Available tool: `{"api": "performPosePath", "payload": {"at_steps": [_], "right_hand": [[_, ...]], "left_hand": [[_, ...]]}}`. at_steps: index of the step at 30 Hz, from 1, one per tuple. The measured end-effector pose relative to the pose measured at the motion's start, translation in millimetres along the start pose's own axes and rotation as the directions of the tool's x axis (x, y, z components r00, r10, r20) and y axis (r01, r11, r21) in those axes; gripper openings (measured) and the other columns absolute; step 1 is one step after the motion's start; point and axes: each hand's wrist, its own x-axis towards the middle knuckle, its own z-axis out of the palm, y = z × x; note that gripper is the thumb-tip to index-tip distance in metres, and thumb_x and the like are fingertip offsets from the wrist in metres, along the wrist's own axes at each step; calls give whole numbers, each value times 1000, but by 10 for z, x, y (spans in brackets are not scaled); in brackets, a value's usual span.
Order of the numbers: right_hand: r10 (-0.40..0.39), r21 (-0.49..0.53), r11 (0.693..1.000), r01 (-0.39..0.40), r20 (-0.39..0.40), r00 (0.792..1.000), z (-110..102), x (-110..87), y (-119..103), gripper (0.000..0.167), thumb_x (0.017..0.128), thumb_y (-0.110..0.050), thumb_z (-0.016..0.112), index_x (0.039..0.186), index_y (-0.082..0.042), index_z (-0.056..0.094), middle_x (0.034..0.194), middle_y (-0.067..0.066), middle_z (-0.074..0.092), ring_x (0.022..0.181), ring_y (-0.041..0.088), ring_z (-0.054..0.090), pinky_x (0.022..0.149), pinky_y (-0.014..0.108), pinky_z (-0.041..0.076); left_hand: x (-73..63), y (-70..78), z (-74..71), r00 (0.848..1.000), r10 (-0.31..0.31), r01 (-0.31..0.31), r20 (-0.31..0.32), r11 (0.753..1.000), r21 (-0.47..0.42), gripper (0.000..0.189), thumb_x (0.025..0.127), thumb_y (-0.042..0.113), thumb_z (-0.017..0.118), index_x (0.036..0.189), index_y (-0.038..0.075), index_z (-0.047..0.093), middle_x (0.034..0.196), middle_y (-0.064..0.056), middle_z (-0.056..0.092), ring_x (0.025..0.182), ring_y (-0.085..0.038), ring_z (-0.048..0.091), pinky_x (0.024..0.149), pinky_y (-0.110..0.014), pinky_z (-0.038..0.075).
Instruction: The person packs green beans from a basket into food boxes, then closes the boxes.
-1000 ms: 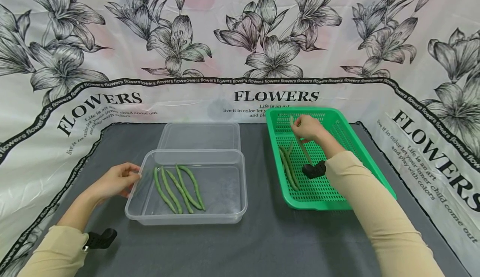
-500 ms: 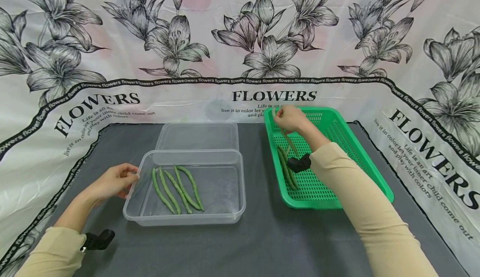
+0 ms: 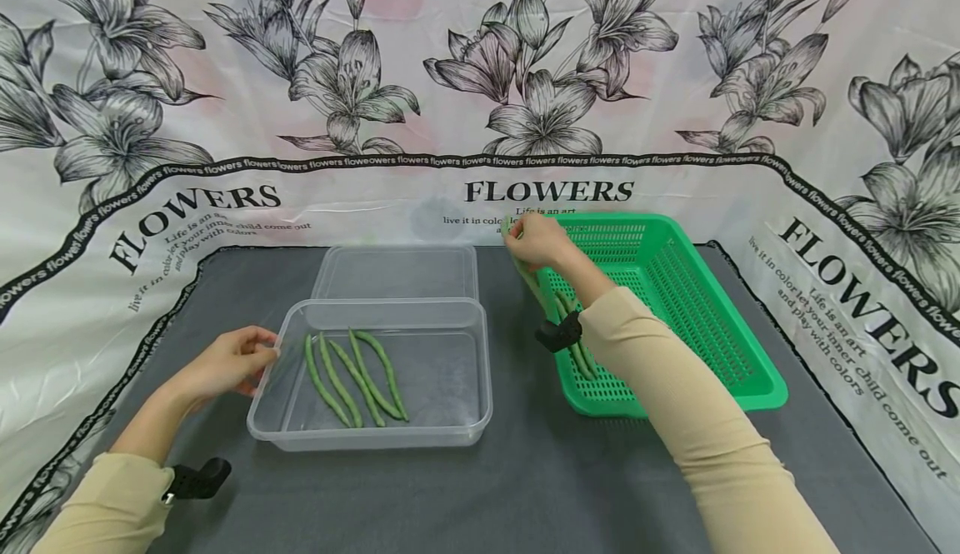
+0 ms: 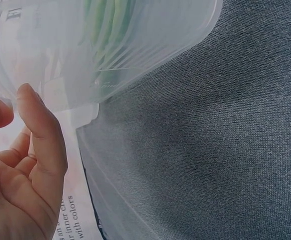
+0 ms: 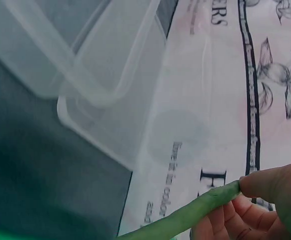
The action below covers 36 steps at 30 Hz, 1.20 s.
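Between thumb and fingers, my right hand (image 3: 542, 242) pinches one end of a green bean (image 5: 190, 215), which hangs down over the green basket's left edge. Inside that basket (image 3: 746, 383) lie a few more green beans (image 3: 582, 361), partly hidden by the black wrist camera and the sleeve. Several green beans (image 3: 365, 383) lie side by side in the clear plastic container (image 3: 375, 440). My left hand (image 3: 225, 364) touches the container's left side with thumb and index fingertips, the other fingers loosely bent; the left wrist view shows the thumb (image 4: 48, 132) against the outer wall.
Behind the container, a clear lid (image 3: 397, 271) lies flat on the grey cloth (image 3: 450, 504). A white flower-printed sheet (image 3: 420, 196) rises along the back and both sides. A strip of grey cloth separates container and basket.
My right hand has moved left with the green bean, from above the basket to past its left rim. The left hand and container stay nearly still.
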Motion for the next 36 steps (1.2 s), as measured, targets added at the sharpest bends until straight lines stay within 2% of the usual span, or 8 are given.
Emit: {"api": "performPosePath", "payload": {"at_steps": [8, 13, 18, 20, 25, 30, 33, 36], "right_hand": [[-45, 16, 999, 45, 6, 999, 229, 22, -141, 17, 92, -19, 47, 89, -7, 60, 60, -2, 52, 65, 23, 67, 62, 31, 55], [-92, 22, 996, 91, 4, 996, 372, 35, -191, 21, 93, -17, 47, 78, -6, 58, 54, -2, 51, 60, 22, 65, 55, 27, 53], [-97, 90, 991, 94, 27, 995, 503, 24, -269, 21, 92, -17, 49, 86, -2, 62, 63, 2, 56, 60, 20, 64, 55, 27, 54], [-93, 115, 990, 88, 43, 995, 561, 19, -302, 21, 93, -18, 49, 93, -2, 63, 71, 4, 61, 62, 19, 65, 55, 27, 54], [-105, 147, 985, 93, 75, 992, 709, 0, -387, 21, 94, -18, 49, 97, -3, 62, 84, 9, 64, 70, 18, 64, 54, 24, 54], [-125, 164, 981, 107, 103, 987, 831, -16, -464, 20, 94, -18, 49, 92, -2, 61, 84, 9, 64, 75, 22, 65, 58, 29, 55], [-140, 168, 979, 119, 119, 983, 900, -27, -509, 21, 94, -17, 49, 89, -1, 62, 81, 9, 64, 73, 21, 65, 57, 29, 55], [-150, 165, 978, 128, 128, 980, 965, -48, -555, 17, 94, -16, 50, 93, -3, 62, 80, 8, 64, 69, 18, 64, 55, 26, 54]], "left_hand": [[3, -6, -5, 1000, 6, -6, -4, 1000, -1, 46, 97, 24, 48, 128, -8, 37, 98, -18, 55, 78, -17, 55, 63, -35, 54], [5, -9, -10, 1000, 1, -1, -9, 1000, 5, 46, 96, 25, 49, 128, -7, 37, 98, -17, 55, 78, -16, 55, 63, -35, 54], [-10, 3, -4, 1000, 20, -20, 3, 1000, 14, 46, 97, 25, 48, 128, -8, 37, 95, -14, 55, 77, -16, 55, 63, -35, 54], [-12, 4, -4, 1000, 23, -23, 6, 1000, 16, 46, 97, 25, 48, 128, -8, 37, 95, -14, 55, 77, -16, 55, 63, -34, 54], [-7, -6, -10, 1000, 15, -15, 4, 1000, 12, 46, 97, 25, 48, 128, -7, 37, 97, -15, 55, 78, -17, 56, 64, -35, 54], [-8, -6, -21, 1000, 11, -11, 4, 1000, 15, 46, 97, 25, 48, 128, -7, 37, 98, -17, 55, 78, -17, 55, 64, -35, 54], [-9, -7, -22, 1000, 12, -12, 4, 1000, 17, 47, 97, 26, 48, 128, -7, 37, 99, -18, 55, 78, -17, 55, 64, -35, 54], [-7, -12, -20, 1000, 12, -12, 2, 1000, 16, 47, 97, 25, 48, 128, -7, 37, 101, -18, 55, 80, -18, 56, 64, -35, 54]]}}
